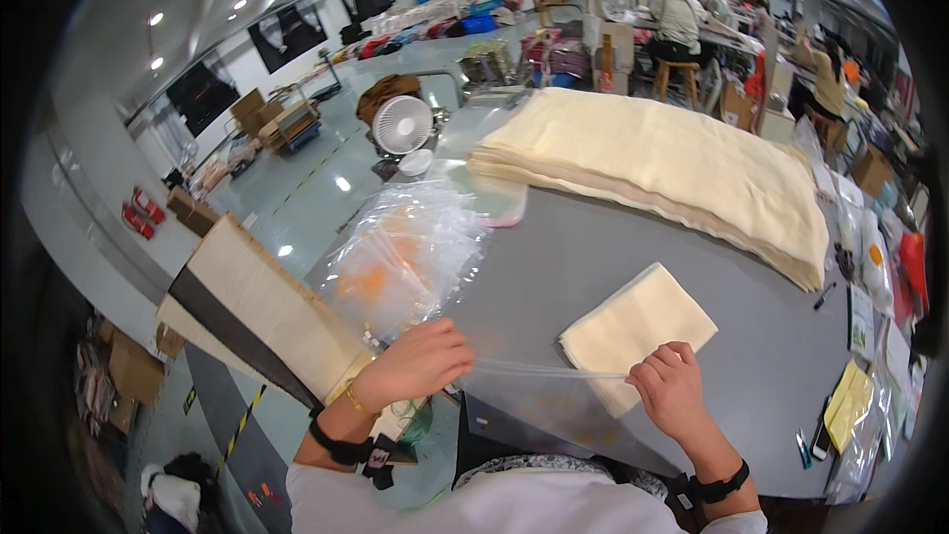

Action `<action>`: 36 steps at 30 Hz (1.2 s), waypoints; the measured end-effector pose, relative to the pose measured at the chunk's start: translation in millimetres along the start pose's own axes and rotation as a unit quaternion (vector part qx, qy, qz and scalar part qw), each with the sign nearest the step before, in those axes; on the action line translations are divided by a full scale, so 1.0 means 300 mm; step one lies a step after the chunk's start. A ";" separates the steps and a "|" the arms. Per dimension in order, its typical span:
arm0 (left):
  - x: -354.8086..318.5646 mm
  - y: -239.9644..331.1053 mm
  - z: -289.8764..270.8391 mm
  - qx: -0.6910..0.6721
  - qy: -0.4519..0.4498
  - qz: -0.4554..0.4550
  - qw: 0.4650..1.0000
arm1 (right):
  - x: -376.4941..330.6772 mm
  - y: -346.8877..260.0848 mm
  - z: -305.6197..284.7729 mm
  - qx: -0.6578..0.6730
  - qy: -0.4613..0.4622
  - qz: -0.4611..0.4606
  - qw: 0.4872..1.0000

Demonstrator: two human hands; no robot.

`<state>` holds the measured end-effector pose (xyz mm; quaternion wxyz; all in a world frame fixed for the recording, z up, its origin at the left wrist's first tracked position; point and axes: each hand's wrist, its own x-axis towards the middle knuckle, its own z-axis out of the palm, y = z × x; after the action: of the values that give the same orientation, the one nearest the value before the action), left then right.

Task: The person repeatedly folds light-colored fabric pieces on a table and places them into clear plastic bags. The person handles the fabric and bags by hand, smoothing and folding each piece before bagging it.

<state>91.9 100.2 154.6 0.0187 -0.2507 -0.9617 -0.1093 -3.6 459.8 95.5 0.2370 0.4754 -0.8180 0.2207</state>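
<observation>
A clear plastic bag (539, 400) is stretched between my two hands at the table's near edge, its upper edge pulled nearly straight. My left hand (430, 358) is closed on the left end of that edge. The right end is pinched in the fingers of my right hand (669, 388). Just beyond the bag lies a folded cream cloth (643, 321), its near corner showing through the clear film. A pile of clear plastic bags (405, 247) with orange patches lies ahead of my left hand.
A thick stack of cream cloth (652, 148) covers the far side of the grey table (534, 257). A white fan (402, 125) stands beyond the bags. An open cardboard box (267, 287) is at left. A yellow packet (847, 400) and pens lie at right. Other people sit farther off.
</observation>
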 end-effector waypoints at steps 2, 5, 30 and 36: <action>-0.002 0.010 0.040 -0.017 0.063 0.062 0.996 | -0.051 0.008 -0.005 0.035 0.032 0.004 0.999; 0.072 0.050 0.143 -0.175 -0.105 0.047 0.978 | -0.088 0.013 0.049 0.079 -0.040 -0.048 0.995; 0.557 -0.088 0.629 -0.030 0.022 -0.056 0.998 | -0.036 0.363 0.365 -0.024 -0.186 0.202 0.961; 0.481 -0.021 0.585 -0.101 -0.002 -0.082 0.991 | -0.199 0.129 0.424 -0.004 -0.120 0.166 0.979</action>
<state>-34.0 202.3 -4.9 -0.0181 -0.1714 -0.9631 -0.2069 -34.4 442.8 -46.0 0.0985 0.3547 -0.9091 0.1950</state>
